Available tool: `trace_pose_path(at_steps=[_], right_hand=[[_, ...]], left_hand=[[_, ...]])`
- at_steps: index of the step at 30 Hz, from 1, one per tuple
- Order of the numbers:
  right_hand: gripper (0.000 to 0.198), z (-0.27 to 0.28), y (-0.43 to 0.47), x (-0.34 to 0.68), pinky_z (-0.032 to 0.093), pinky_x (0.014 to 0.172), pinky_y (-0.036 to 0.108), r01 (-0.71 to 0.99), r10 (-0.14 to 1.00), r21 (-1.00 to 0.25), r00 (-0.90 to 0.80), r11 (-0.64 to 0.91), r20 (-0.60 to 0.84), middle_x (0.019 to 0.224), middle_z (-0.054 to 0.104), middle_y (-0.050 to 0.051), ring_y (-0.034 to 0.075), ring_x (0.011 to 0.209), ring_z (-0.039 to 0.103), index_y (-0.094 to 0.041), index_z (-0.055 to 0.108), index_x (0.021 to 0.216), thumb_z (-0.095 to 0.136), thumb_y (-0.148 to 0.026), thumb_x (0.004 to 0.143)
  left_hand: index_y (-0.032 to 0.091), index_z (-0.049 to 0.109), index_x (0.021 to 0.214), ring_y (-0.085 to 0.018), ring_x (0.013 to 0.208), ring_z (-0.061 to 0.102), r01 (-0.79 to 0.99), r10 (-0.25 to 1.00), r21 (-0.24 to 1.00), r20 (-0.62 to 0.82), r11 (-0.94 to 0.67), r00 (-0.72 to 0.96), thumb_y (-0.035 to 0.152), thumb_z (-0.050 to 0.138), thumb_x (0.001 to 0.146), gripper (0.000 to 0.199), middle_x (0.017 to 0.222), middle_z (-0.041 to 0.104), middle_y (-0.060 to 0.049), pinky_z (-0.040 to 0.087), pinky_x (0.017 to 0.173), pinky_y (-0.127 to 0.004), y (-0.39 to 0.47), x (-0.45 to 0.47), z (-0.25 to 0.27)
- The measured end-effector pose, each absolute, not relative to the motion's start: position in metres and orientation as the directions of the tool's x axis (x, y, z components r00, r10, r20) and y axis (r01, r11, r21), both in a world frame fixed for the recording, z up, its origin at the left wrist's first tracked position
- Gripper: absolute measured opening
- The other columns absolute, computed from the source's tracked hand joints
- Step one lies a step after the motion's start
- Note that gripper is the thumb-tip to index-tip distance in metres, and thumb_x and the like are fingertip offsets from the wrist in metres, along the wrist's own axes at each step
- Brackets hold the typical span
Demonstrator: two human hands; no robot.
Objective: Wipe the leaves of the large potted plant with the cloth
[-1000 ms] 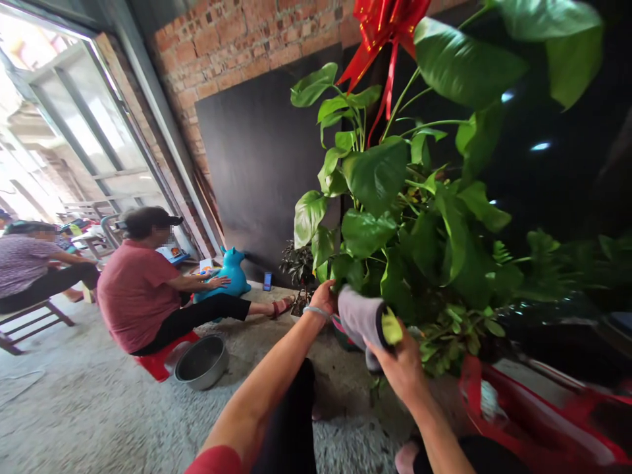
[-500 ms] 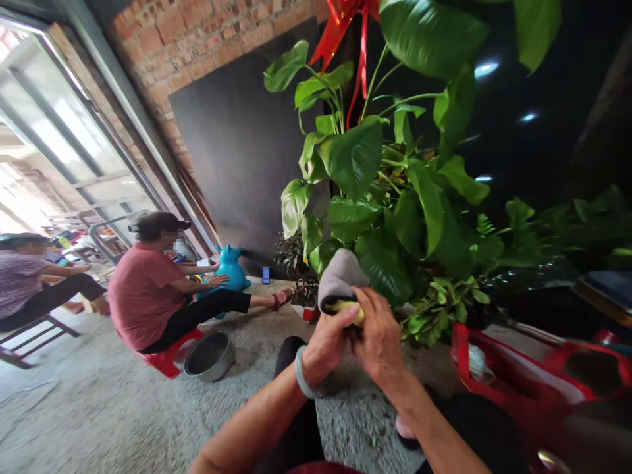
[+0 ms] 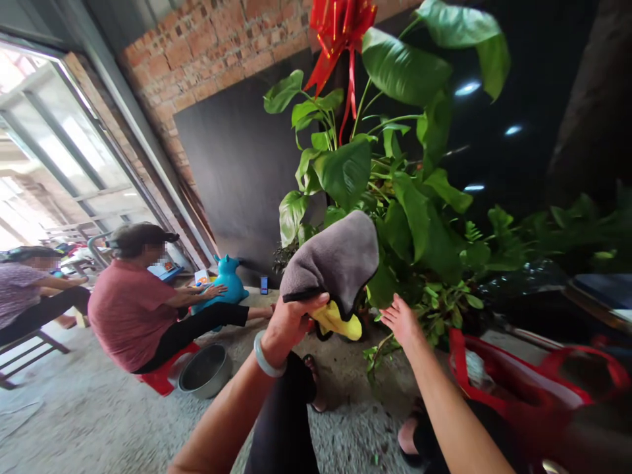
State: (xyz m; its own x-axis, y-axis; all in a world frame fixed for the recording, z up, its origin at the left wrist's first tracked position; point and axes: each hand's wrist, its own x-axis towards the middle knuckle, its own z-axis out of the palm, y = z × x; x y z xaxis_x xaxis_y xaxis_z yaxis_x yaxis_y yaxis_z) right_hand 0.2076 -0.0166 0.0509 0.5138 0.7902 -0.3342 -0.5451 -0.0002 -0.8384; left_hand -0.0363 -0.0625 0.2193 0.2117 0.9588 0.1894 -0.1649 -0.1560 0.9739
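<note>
A grey and yellow cleaning cloth (image 3: 340,260) with dark edging is pinched in my left hand (image 3: 293,322), which wears a pale bangle. The cloth's grey side stands up above the fingers and its yellow side hangs below the thumb. My right hand (image 3: 401,320) is apart from the cloth, to its right, fingers stretched out and holding nothing. Just behind both hands grows a large leafy potted plant (image 3: 345,171) with broad green leaves; its pot is hidden.
A red bow (image 3: 340,33) tops the plant. To the left, a person (image 3: 133,296) on a red stool touches a blue animal toy (image 3: 228,280), near a grey basin (image 3: 205,372). A phone (image 3: 264,285) leans by the black board. A red bag (image 3: 523,375) stands at right.
The bunched cloth has opened out and risen in my left hand, which moved left. My right hand has let go of it and moved away to the right. The view has shifted slightly.
</note>
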Motion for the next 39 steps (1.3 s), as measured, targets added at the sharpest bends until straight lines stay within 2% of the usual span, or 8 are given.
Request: trace_pose_path(at_steps=[5,10,17,22,25,31,33,39], right_hand=[[0.032,0.052,-0.016,0.196,0.059,0.061,0.038,-0.596,0.871,-0.797,0.437,0.095,-0.223,0.074,0.07,0.001,0.02,0.066,0.067,-0.024,0.058,0.077,0.079,-0.041,0.059],[0.039,0.047,-0.037,0.181,0.052,0.046,0.027,-0.521,0.848,-0.83,0.516,0.199,-0.12,0.064,0.068,-0.002,0.016,0.053,0.064,-0.022,0.061,0.072,0.087,-0.036,0.045],[0.03,0.062,-0.04,0.164,0.051,0.046,0.024,-0.41,0.804,-0.873,0.594,0.264,-0.036,0.061,0.069,-0.002,0.015,0.051,0.064,-0.02,0.067,0.072,0.084,-0.035,0.051],[0.03,0.065,-0.039,0.16,0.052,0.046,0.026,-0.44,0.791,-0.852,0.61,0.284,-0.052,0.059,0.067,-0.003,0.015,0.05,0.061,-0.02,0.066,0.071,0.078,-0.036,0.048],[0.027,0.062,-0.041,0.163,0.054,0.049,0.026,-0.466,0.792,-0.835,0.607,0.293,-0.061,0.058,0.066,-0.003,0.014,0.053,0.061,-0.021,0.063,0.065,0.077,-0.035,0.047],[0.029,0.063,-0.043,0.166,0.058,0.052,0.027,-0.507,0.8,-0.814,0.593,0.284,-0.09,0.066,0.069,-0.003,0.015,0.057,0.064,-0.021,0.063,0.069,0.08,-0.03,0.048],[0.031,0.063,-0.042,0.166,0.058,0.052,0.029,-0.526,0.808,-0.803,0.581,0.279,-0.1,0.065,0.068,-0.004,0.015,0.057,0.065,-0.021,0.063,0.071,0.081,-0.03,0.046],[0.032,0.056,-0.038,0.172,0.057,0.05,0.031,-0.559,0.827,-0.789,0.549,0.254,-0.123,0.057,0.064,-0.004,0.016,0.051,0.062,-0.022,0.058,0.065,0.082,-0.028,0.045]], left_hand=[[0.017,0.07,0.105,-0.026,0.098,0.068,0.024,0.863,0.893,0.429,-0.45,0.266,0.031,0.086,0.057,0.053,0.101,0.074,-0.005,0.056,0.085,-0.037,-0.025,-0.012,0.23],[0.018,0.071,0.11,-0.025,0.094,0.069,0.412,0.802,0.741,0.28,-0.53,0.528,0.019,0.085,0.049,0.063,0.098,0.075,-0.002,0.055,0.087,-0.036,-0.005,-0.009,0.211],[0.025,0.063,0.128,-0.025,0.112,0.065,0.251,0.657,0.607,0.699,-0.754,0.284,0.025,0.082,0.062,0.069,0.123,0.07,-0.001,0.052,0.101,-0.035,-0.013,-0.007,0.272],[0.017,0.071,0.115,-0.027,0.098,0.069,0.372,0.749,0.683,0.402,-0.628,0.527,0.011,0.083,0.053,0.063,0.102,0.075,-0.003,0.053,0.089,-0.033,0.0,-0.001,0.242],[0.019,0.075,0.113,-0.028,0.099,0.07,0.311,0.689,0.747,0.261,-0.588,0.676,0.012,0.087,0.052,0.062,0.102,0.076,-0.003,0.054,0.089,-0.033,-0.018,-0.017,0.244],[0.027,0.069,0.123,-0.026,0.116,0.063,0.111,0.602,0.62,0.679,-0.777,0.42,0.013,0.085,0.06,0.067,0.123,0.07,0.0,0.048,0.105,-0.034,-0.017,-0.011,0.292],[0.025,0.065,0.129,-0.026,0.116,0.063,0.162,0.617,0.606,0.695,-0.779,0.369,0.011,0.085,0.059,0.073,0.124,0.069,-0.003,0.048,0.105,-0.035,0.0,0.003,0.279],[0.019,0.076,0.101,-0.027,0.085,0.07,0.35,0.732,0.741,0.271,-0.573,0.626,0.018,0.09,0.047,0.056,0.087,0.074,-0.003,0.056,0.079,-0.038,0.006,-0.003,0.216]])
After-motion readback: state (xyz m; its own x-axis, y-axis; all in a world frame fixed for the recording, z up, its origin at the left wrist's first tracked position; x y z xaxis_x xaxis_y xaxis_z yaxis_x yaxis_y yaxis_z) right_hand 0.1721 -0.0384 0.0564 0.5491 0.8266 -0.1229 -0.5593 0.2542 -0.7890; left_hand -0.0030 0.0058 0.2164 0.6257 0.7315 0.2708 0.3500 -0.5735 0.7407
